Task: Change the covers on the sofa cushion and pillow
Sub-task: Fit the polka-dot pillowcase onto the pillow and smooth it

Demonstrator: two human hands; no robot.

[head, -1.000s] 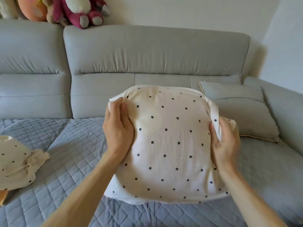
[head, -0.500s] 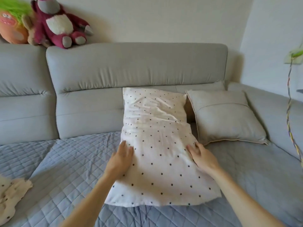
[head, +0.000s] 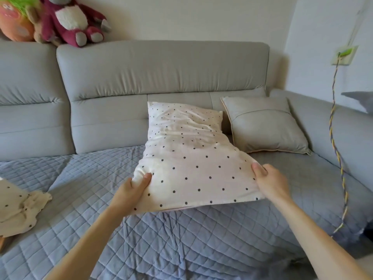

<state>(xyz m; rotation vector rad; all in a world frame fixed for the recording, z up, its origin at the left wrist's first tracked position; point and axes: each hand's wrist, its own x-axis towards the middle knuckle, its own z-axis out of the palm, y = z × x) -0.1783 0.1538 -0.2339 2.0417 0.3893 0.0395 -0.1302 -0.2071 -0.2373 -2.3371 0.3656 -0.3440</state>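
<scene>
Viewpoint: one wide-angle camera worn on the head (the only view).
Direction: forward and downward across the sofa seat toward its backrest.
Nearness: close; left hand and right hand hold the spotted pillow mid-frame.

**Around the sofa: toys, a quilt and a hanging cord**

A grey sofa with a tall padded back fills the far side of the view and turns a corner along the right. A blue-grey quilted throw, stitched in diamonds, covers its seat from the near edge to the foot of the back. At the far left, on top of the back, sits a maroon plush bear with a white belly. Just to its left is an orange plush toy with green hair. Behind them stands a pale wall. On the right-hand wall is a wall plate with a green plug. A twisted yellow-and-blue cord hangs from it down to the right end of the seat.
</scene>
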